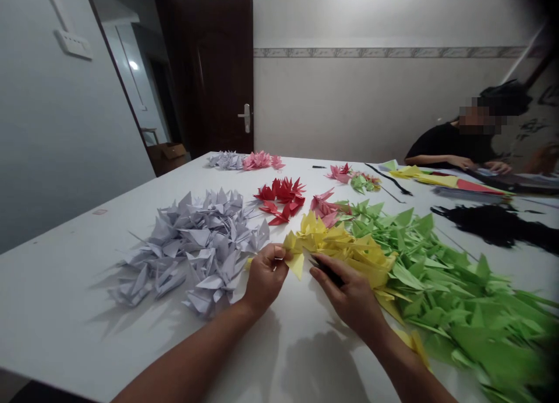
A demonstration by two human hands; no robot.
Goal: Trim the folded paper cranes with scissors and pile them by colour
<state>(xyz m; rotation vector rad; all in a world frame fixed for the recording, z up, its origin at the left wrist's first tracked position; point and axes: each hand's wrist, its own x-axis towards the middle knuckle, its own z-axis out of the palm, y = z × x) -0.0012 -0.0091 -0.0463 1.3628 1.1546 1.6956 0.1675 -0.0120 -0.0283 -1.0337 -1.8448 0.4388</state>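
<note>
My left hand (267, 278) is closed, pinching a yellow folded-paper piece (296, 265) between thumb and fingers. In my right hand (349, 292) is a small black-handled knife (328, 270), its pale pointed blade close to the yellow piece; whether the two touch I cannot tell. Just behind both hands lies a heap of yellow folded papers (345, 243). Grey-white folded papers (205, 240) are piled to the left of my left hand. Green folded papers (441, 280) spread out to the right of my right hand.
Red folded papers (282, 199) and pink ones (323, 208) lie mid-table. Smaller pink (262, 160) and grey-white groups sit at the far edge. Black stringy material (484, 222) lies at right. Across the white table (87, 269), another person (449, 144) sits with hands on it.
</note>
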